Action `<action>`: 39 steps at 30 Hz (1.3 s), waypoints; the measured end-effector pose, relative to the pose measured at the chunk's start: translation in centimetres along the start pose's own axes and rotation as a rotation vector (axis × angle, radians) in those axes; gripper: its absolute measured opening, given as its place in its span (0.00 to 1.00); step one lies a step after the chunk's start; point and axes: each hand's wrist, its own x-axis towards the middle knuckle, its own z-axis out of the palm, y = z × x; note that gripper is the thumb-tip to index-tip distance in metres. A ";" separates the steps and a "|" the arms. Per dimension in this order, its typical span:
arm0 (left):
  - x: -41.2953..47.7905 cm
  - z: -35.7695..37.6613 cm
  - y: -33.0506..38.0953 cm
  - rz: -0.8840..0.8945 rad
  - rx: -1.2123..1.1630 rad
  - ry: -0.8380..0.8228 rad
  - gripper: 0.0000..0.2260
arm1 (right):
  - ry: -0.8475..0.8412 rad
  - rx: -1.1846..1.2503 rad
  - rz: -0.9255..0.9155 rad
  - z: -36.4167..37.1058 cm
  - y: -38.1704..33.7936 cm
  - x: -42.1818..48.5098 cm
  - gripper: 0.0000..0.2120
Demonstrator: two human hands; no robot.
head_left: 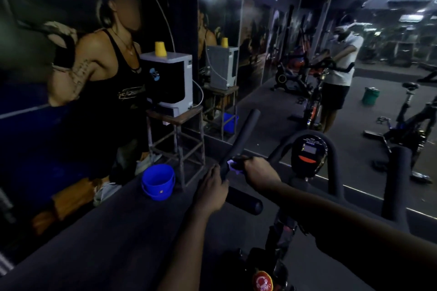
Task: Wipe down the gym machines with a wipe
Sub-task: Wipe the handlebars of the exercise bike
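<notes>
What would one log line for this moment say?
wiping | right hand holds pale wipe on black foam handlebar | left hand grips handlebar

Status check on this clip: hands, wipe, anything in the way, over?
Left hand grips handlebar. Right hand holds wipe against the bar. Nothing seen blocking.

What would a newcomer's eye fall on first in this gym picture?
First, the two hands at the centre: the right hand holds a pale wipe against the black handlebar of an exercise bike, while the left hand grips the bar just below. Next come the bright blue bucket on the floor to the left and, behind it, the yellow cup on top of a water dispenser on a stool.
</notes>
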 end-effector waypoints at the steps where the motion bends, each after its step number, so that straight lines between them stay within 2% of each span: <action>1: 0.1 -0.1 0.0 -0.011 -0.011 0.012 0.21 | -0.023 0.011 -0.017 0.0 -0.2 0.8 0.14; 4: 0.9 -0.1 0.7 -0.062 -0.023 0.047 0.16 | -0.093 -0.066 -0.132 0.5 0.0 3.5 0.15; 6: 1.8 0.1 1.0 -0.103 -0.002 0.047 0.17 | -0.141 -0.123 -0.148 0.7 0.3 5.1 0.15; 9: 3.7 0.7 1.6 -0.121 0.042 0.001 0.19 | -0.167 -0.216 -0.041 -0.8 1.8 7.4 0.16; 12: 5.3 1.0 1.9 -0.173 0.046 -0.024 0.20 | -0.072 -0.246 0.066 -3.4 4.0 9.5 0.14; 16: 6.4 1.6 1.8 -0.184 0.005 0.079 0.18 | 0.093 -0.174 0.201 -4.8 6.8 12.1 0.13; 18: 6.5 1.9 1.6 -0.196 0.025 0.105 0.17 | 0.099 -0.121 0.236 -4.0 6.2 12.1 0.13; 22: 6.1 1.5 1.9 -0.182 0.056 0.133 0.17 | -0.118 -0.144 0.038 -1.9 1.1 9.2 0.14; 24: 6.0 1.6 2.0 -0.177 0.058 0.139 0.17 | -0.175 -0.204 -0.064 -1.6 0.7 8.7 0.14; 30: 5.7 1.5 2.2 -0.176 0.064 0.127 0.18 | 0.106 -0.079 0.246 -7.0 6.9 13.5 0.14; 33: 5.7 1.4 2.3 -0.174 0.065 0.131 0.17 | 0.189 -0.015 0.284 -7.3 8.0 13.8 0.13; 36: 5.7 1.5 2.3 -0.174 0.058 0.135 0.17 | 0.155 -0.052 0.206 -5.0 5.5 11.9 0.14; 39: 5.8 1.6 2.2 -0.170 0.076 0.136 0.17 | 0.042 -0.119 0.058 -3.7 2.4 9.7 0.14</action>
